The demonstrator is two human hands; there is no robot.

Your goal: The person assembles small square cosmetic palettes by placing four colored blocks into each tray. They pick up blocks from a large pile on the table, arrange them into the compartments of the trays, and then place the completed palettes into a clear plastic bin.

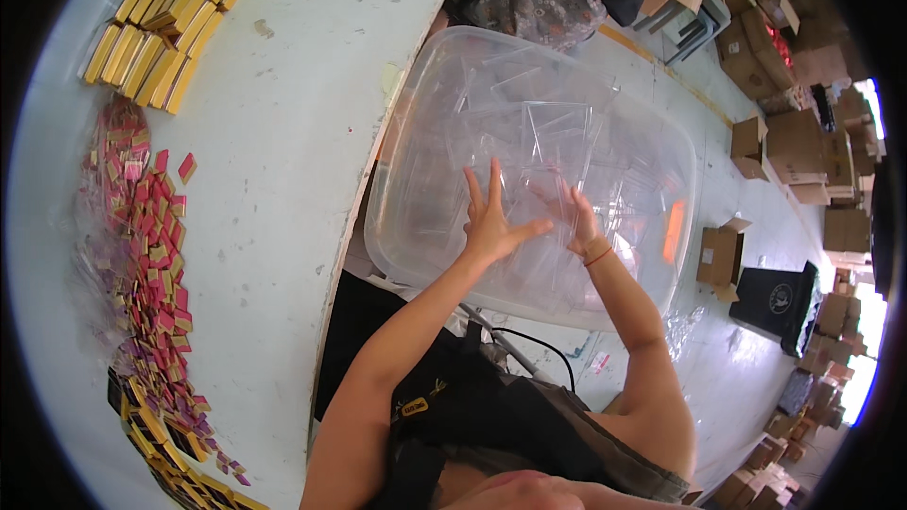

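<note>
Clear bin (416,132) lengthwise, upper-left to lower-right

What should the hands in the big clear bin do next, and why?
Probably close the left hand on one clear plastic piece and lift it out. Both hands are inside the bin; the left is spread flat on the pile with its fingers open, while the right hand is deeper among the pieces, its grip hard to see.

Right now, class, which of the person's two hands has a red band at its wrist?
The right hand, reaching into the clear plastic bin; the left hand, fingers spread, has a bare wrist.
</note>
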